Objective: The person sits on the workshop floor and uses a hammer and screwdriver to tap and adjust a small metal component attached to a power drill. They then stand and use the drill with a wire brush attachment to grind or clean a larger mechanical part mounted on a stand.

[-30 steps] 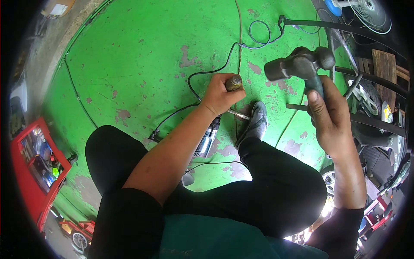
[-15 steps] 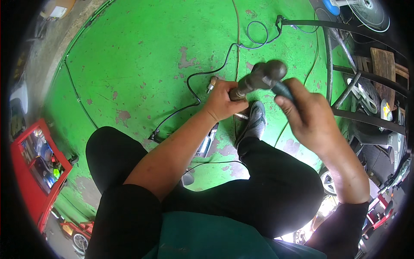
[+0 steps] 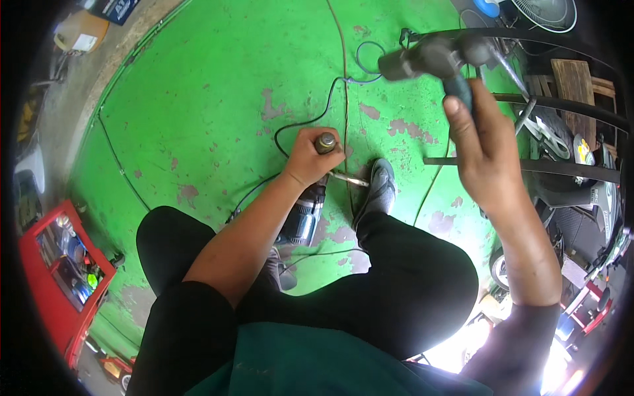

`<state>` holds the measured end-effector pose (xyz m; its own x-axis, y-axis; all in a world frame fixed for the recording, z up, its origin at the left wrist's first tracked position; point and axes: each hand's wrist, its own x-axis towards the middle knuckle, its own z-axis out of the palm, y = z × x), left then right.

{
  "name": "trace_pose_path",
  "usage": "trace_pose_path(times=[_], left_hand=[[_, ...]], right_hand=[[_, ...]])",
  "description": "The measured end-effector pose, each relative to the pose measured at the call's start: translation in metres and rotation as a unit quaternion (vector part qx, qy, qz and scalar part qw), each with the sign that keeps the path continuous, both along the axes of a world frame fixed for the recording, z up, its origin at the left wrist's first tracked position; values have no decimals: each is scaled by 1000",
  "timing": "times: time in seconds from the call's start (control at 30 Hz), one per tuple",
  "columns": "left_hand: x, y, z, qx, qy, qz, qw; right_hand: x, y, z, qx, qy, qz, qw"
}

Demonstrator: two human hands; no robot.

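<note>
My left hand [image 3: 316, 155] is closed around a cylindrical metal piece [image 3: 325, 142], its round top facing up, above a dark power tool [image 3: 300, 221] with a blue-grey housing on the floor. A shiny metal bar [image 3: 350, 178] sticks out to the right below that hand. My right hand [image 3: 482, 152] grips the dark green handle of a ball-peen hammer [image 3: 432, 56], raised above and to the right of the metal piece; the hammer head is slightly blurred. The tool's lower parts are partly hidden by my left hand and arm. My shoe [image 3: 380, 188] is beside the bar.
Black cord [image 3: 310, 122] snakes over the painted green floor [image 3: 218, 79]. At right are a dark metal frame [image 3: 574, 168], wooden boards [image 3: 569, 92] and a fan [image 3: 541, 10]. A red cart [image 3: 46, 277] stands at left, a plastic jug [image 3: 82, 33] at upper left.
The hammer swung down onto the metal piece half a second ago and is now raised up and right again. The whole view has shifted slightly, with my left hand keeping its grip.
</note>
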<state>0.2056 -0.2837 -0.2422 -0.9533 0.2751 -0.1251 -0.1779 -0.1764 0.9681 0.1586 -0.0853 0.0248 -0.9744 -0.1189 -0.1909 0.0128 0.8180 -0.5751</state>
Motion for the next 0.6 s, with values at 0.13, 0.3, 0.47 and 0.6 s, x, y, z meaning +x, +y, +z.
trace_pose_path(times=[0.13,0.3,0.47,0.6], left_hand=[[-5,3,12,15,-10,-6,1000],[-2,11,9,6,-4,-5,1000],[-2,18,12,5,11,8,1000],[-4,18,12,-7,12,9,1000]], right_hand=[[25,14,-13,32,-51,47,997],[44,20,-26,12,-80,16,997],[49,18,-25,-5,-90,10,996],[47,15,-22,-3,-84,25,996]])
